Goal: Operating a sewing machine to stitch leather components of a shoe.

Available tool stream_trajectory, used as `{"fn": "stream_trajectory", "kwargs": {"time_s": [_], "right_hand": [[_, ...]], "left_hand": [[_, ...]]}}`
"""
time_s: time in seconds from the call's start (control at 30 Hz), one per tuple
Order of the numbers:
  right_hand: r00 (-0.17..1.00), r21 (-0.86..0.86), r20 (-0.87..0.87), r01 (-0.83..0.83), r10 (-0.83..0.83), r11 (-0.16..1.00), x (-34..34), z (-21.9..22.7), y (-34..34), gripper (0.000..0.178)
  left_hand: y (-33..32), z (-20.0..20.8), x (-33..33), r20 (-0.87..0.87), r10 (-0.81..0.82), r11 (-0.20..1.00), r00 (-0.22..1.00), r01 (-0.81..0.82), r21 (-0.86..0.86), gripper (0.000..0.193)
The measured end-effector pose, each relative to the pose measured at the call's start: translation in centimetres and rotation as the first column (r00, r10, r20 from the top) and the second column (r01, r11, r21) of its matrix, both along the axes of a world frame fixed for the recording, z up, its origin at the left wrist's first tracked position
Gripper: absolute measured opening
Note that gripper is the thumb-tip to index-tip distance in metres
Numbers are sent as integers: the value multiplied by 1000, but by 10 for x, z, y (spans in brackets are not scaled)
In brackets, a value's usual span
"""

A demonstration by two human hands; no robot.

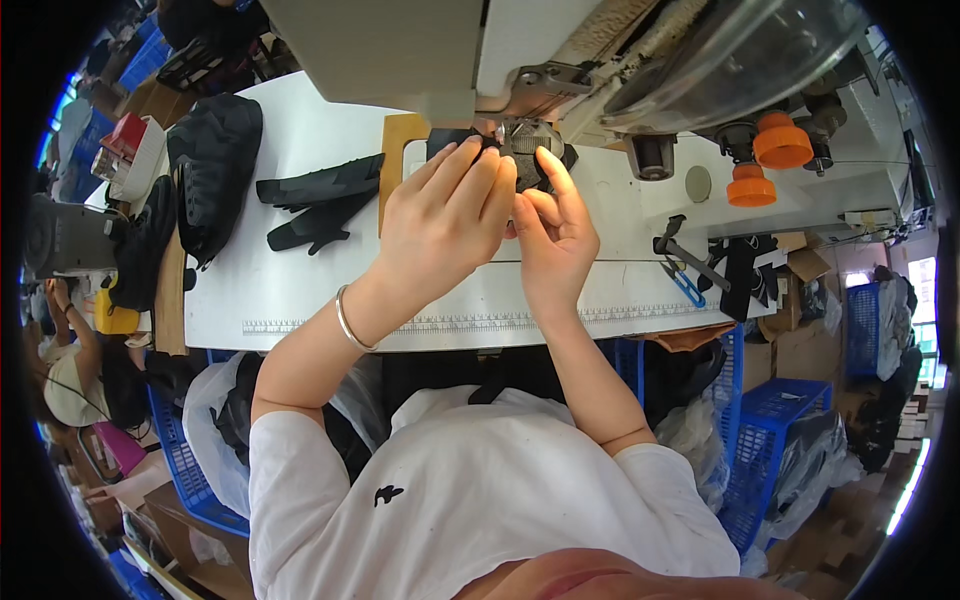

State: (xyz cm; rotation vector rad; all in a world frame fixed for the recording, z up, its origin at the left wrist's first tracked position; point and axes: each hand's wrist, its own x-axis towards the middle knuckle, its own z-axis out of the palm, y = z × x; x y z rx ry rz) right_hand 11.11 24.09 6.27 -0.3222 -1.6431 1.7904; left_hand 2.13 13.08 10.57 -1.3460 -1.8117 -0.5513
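Observation:
At the sewing machine's needle area (515,135), both my hands are on a small black fabric piece (441,140). My left hand (440,215) is closed, its fingers pressed together and their tips on the piece; its thumb is hidden. Beside it, my right hand (560,240) is closed too, thumb and curled fingers pinched at the near edge while the index finger reaches forward along the side. The fingers cover most of the piece. Several cut black strips (320,195) lie to the left on the white table (300,285).
Black shoes (212,165) stand at the table's left edge. A ruler strip (450,322) runs along the front. To the right lie blue-handled snips (684,284) and black scraps (740,275). Orange knobs (782,140) hang from the machine. Blue crates (775,430) flank my seat.

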Motion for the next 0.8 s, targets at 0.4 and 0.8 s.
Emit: {"fn": "stream_trajectory", "kwargs": {"time_s": [0.4, 0.8], "right_hand": [[995, 75, 88, -47, 41, 996, 4, 12, 11, 53], [998, 85, 57, -46, 42, 995, -1, 13, 10, 51]], "left_hand": [[2, -5, 3, -148, 83, 995, 985, -91, -48, 31], [6, -6, -5, -128, 23, 999, 992, -28, -36, 32]]}}
